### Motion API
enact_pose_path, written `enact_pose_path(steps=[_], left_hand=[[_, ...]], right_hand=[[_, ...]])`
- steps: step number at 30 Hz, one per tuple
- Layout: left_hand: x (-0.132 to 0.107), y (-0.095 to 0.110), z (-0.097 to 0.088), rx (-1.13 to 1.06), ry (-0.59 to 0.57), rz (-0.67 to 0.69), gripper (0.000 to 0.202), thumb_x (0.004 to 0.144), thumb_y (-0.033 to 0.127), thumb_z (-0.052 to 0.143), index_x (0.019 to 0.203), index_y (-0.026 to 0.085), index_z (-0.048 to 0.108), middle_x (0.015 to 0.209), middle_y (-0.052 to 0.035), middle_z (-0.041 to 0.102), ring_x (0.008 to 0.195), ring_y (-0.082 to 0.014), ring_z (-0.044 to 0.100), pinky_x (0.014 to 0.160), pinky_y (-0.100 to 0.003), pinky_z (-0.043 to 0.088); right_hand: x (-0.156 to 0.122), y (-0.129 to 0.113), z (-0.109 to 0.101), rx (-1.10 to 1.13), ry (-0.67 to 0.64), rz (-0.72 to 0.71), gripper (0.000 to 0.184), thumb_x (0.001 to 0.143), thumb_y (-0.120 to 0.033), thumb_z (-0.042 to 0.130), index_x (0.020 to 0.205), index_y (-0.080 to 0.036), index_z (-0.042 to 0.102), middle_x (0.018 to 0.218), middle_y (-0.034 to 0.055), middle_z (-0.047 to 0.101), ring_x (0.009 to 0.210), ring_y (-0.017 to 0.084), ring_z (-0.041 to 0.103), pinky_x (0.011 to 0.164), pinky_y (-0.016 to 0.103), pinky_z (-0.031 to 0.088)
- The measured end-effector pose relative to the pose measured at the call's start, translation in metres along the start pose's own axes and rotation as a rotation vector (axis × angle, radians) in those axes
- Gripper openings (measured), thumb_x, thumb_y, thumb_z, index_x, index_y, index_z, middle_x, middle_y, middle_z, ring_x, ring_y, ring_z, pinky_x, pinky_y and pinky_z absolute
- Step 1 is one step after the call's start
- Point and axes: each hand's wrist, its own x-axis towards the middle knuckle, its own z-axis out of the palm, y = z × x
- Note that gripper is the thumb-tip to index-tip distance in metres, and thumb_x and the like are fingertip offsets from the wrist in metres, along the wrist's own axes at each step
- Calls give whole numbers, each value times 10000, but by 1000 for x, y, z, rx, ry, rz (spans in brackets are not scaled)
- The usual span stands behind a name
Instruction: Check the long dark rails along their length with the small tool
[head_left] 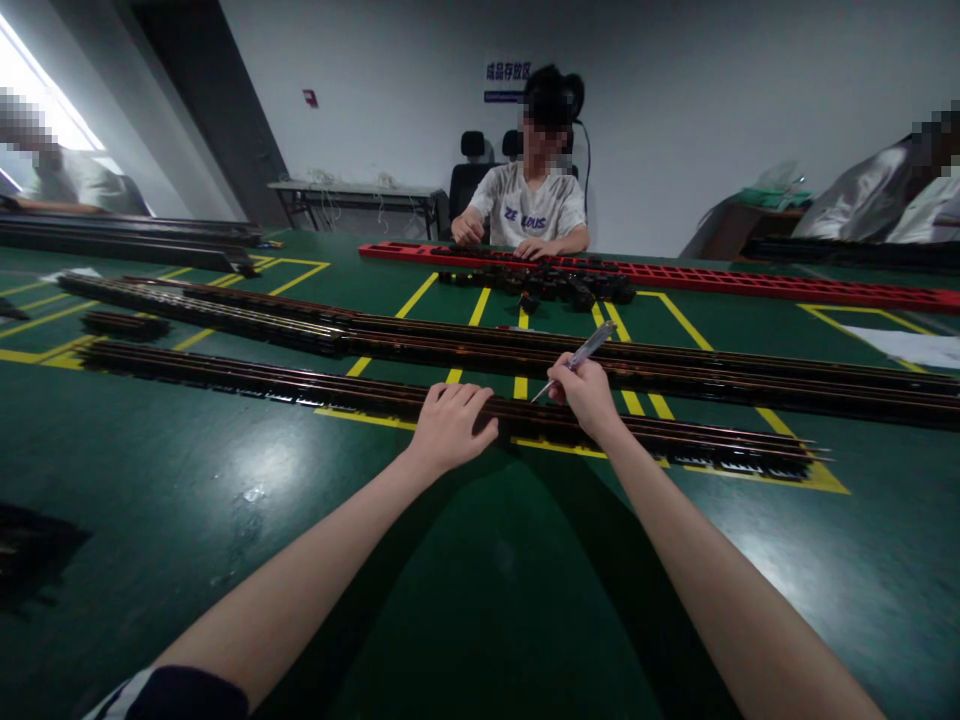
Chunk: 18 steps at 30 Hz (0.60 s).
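Note:
A long black strip with copper-coloured lines lies across the green table in front of me. My left hand rests over its middle, fingers along the far side and thumb on the near side. In my right hand is a slim screwdriver with a clear handle. It tilts so that its thin tip meets the strip just right of my left hand. Whether the tip sits in a screw is too small to tell.
Behind lie more long black strips and a short one. A heap of black parts lies before a red slotted rail, where a co-worker sits. Dark parts lie at near left; yellow tape marks the table.

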Motion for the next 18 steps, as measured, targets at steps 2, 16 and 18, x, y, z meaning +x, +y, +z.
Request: enact_pose_path(steps=[2,16,18], left_hand=[[0,0,0,3,5,3,384,879,395,439,1128,150,598,1125,-95,671,1058,-252,591,946,-443,395],[1,0,3,64,28,5,378,867,468,502,1055,155,601,1063,-93,675,991,-252,603,910,-424,412],[1,0,2,67,19,-1,380,866,470,506,1056,154,597,1058,-97,674,990,-252,602,909,-425,413]], right_hand=[[0,0,0,5,-4,1,152,643,-310,554,552,-207,490,437,-35,503,422,113,472,431,232,367],[-2,-1,0,10,-32,-22,157,661,-327,559,583,-209,491,456,-32,508,438,116,477,449,237,368],[-2,-1,0,2,-33,-29,157,667,-327,558,587,-211,490,461,-30,511,447,121,486,450,239,370]])
